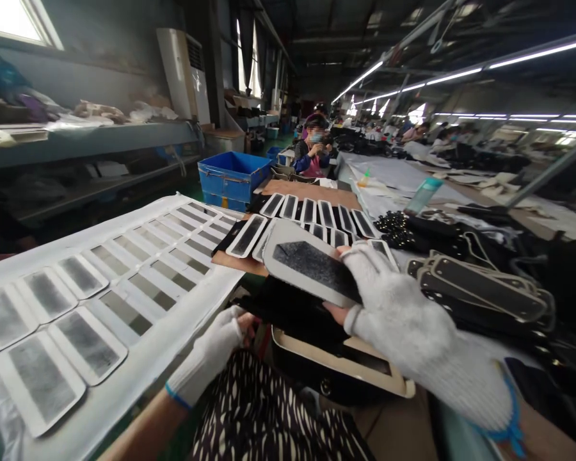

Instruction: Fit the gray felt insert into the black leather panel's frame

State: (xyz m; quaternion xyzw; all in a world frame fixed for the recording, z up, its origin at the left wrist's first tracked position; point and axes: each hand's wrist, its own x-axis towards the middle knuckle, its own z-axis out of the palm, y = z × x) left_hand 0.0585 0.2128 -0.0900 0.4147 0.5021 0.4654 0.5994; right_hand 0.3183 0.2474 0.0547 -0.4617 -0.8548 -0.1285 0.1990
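A pale-bordered panel [290, 261] with a dark centre is grasped at its near right end between the thumb and fingers of the gloved right hand [403, 314]. The panel is held tilted above black material [283, 306] and a cream-rimmed black case [312, 354]. At the left edge of the black material, the fingers of the gloved left hand [216, 352] are curled; whether they are closed on it cannot be told. Beyond the panel, white-bordered pieces [308, 210] are arranged in rows on a brown board [317, 189]. To the left, similar pieces are laid on a white-covered table [173, 330]. A blue bin [223, 186] is positioned behind the board's left side.
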